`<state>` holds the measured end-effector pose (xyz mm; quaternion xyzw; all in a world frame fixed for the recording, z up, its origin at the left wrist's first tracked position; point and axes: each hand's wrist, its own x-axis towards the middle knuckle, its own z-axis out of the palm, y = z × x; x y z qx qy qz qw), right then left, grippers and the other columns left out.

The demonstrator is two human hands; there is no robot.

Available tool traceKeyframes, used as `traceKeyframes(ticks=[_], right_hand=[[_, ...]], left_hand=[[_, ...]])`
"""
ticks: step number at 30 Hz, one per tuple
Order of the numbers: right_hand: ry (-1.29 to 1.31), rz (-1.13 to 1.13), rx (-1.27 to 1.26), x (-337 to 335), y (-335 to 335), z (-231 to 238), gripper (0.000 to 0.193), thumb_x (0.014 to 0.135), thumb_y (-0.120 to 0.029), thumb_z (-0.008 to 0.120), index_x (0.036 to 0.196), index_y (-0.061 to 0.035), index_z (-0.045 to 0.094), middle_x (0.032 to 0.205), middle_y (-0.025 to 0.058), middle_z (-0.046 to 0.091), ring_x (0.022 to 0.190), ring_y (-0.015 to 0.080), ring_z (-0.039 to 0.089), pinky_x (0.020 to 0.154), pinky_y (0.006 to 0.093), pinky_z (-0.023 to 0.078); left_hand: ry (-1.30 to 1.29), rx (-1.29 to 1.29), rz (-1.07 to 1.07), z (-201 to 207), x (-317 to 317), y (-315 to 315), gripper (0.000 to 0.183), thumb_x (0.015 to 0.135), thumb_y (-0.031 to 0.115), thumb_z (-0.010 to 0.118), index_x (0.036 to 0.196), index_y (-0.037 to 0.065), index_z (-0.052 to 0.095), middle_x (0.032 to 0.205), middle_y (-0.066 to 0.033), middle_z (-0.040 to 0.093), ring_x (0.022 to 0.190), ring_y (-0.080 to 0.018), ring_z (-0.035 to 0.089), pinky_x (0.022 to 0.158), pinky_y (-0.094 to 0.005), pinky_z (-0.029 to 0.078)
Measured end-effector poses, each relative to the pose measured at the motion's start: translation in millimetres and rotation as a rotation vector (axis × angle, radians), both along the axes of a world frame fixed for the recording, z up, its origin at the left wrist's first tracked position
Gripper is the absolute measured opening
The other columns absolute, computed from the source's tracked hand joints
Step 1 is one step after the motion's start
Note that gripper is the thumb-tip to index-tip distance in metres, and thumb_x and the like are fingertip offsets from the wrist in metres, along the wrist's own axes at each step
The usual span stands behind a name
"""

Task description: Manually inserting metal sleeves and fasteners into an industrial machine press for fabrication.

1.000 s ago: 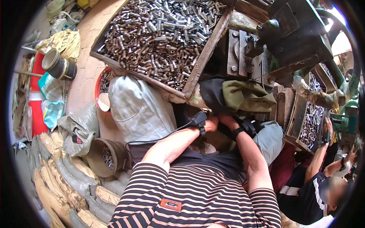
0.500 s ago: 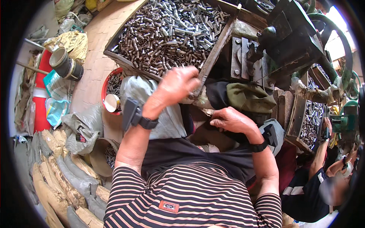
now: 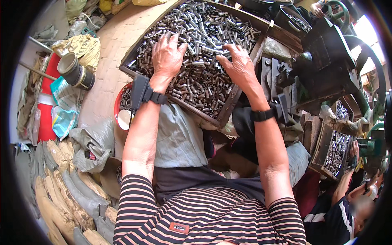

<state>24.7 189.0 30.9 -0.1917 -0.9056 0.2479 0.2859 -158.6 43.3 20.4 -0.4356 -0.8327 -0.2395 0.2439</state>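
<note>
A big wooden tray [image 3: 228,107] in front of me is heaped with several short grey metal tubes [image 3: 204,28]. My left hand [image 3: 168,55] lies palm down on the pile at its left side, fingers spread. On the pile's right side rests my right hand [image 3: 238,66], fingers spread and bent over the tubes. I cannot see any tube gripped in either hand. Both wrists wear black bands with small black devices.
A dark green machine [image 3: 326,61] stands right of the tray. A red bowl [image 3: 119,107] of tubes and a grey sack [image 3: 179,139] sit under my left arm. Filled sacks [image 3: 61,183] line the left. Another person [image 3: 351,204] works at a smaller tray [image 3: 335,153] lower right.
Both hands have gone from my lap up and forward onto the pile of tubes. The view has tilted toward the tray.
</note>
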Motion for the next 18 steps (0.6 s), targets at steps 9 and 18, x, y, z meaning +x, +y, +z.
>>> traceKeyframes(ticks=[9, 18], right_hand=[[0.006, -0.129, 0.171, -54, 14, -50, 0.043, 0.090, -0.039, 0.050, 0.123, -0.0117, 0.056, 0.119, 0.0128, 0.059, 0.114, 0.0311, 0.050, 0.099, 0.0443, 0.034], [0.120, -0.022, 0.022, -16, -20, -45, 0.037, 0.085, -0.026, 0.057, 0.118, -0.0078, 0.058, 0.114, 0.0152, 0.058, 0.105, 0.0351, 0.052, 0.092, 0.0432, 0.041]], left_hand=[[0.162, -0.219, -0.144, -8, 11, 41, 0.045, 0.090, 0.045, 0.049, 0.123, 0.016, 0.056, 0.124, -0.0091, 0.057, 0.121, -0.0247, 0.048, 0.107, -0.0581, 0.016], [0.027, -0.227, -0.358, 2, 44, 9, 0.042, 0.086, 0.032, 0.059, 0.124, 0.014, 0.055, 0.117, -0.0120, 0.059, 0.119, -0.0267, 0.050, 0.108, -0.0536, 0.019]])
